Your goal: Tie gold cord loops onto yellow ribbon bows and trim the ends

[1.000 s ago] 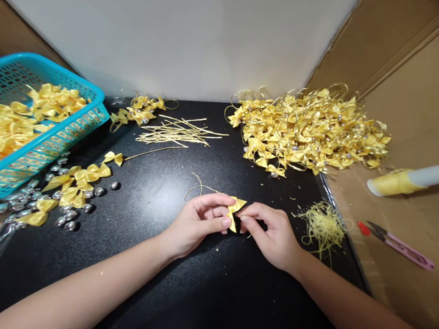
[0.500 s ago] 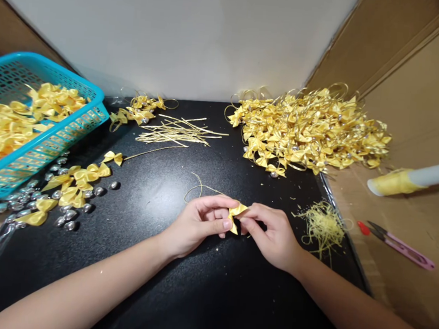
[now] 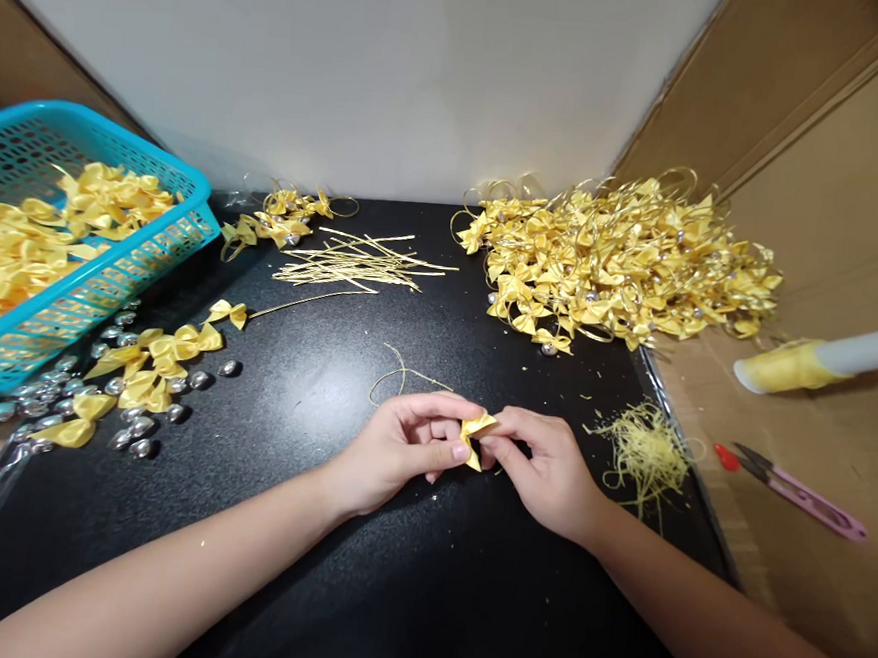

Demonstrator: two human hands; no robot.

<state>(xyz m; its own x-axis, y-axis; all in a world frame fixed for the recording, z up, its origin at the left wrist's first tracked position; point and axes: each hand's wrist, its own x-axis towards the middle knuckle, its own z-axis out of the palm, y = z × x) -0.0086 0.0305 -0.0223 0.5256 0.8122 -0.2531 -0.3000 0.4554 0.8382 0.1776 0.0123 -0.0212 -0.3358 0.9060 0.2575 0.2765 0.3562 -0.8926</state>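
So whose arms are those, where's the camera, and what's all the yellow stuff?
No robot: those are a person's bare arms, and every picture comes from one camera worn on their head, looking forward and down. The left hand pinches a yellow bow; the right hand is at its edge, but whether it grips anything is hidden. On the black table lie silver balls, loose bows, gold strings, thread scraps and a big heap of bows with gold loops. A blue basket at the left holds more bows. Pink scissors lie on cardboard.
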